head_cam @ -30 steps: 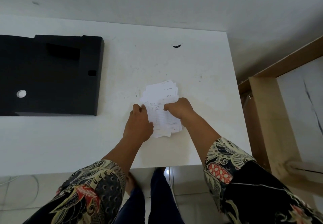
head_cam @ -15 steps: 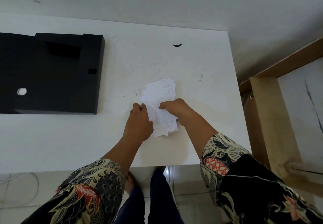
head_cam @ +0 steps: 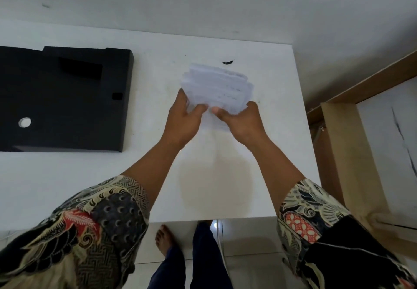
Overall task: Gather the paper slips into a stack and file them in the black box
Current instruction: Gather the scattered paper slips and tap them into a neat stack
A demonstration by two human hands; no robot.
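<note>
A fanned stack of white paper slips (head_cam: 216, 88) with faint writing is held above the white table (head_cam: 67, 176), blurred by motion. My left hand (head_cam: 184, 119) grips its near left edge, thumb on top. My right hand (head_cam: 242, 120) grips its near right edge, thumb on top as well. The black box (head_cam: 63, 99) lies flat on the table's left side, well apart from the slips; it has a rectangular recess, a small square hole and a white round spot.
A small dark mark (head_cam: 228, 62) sits on the table beyond the slips. A wooden frame (head_cam: 338, 135) and a marbled white panel (head_cam: 392, 144) stand right of the table's edge. My bare foot (head_cam: 164, 239) shows on the tiled floor below.
Both hands were pressing the slips flat on the table near its front. The slips are now gathered and lifted off the surface, farther from me, gripped from both sides.
</note>
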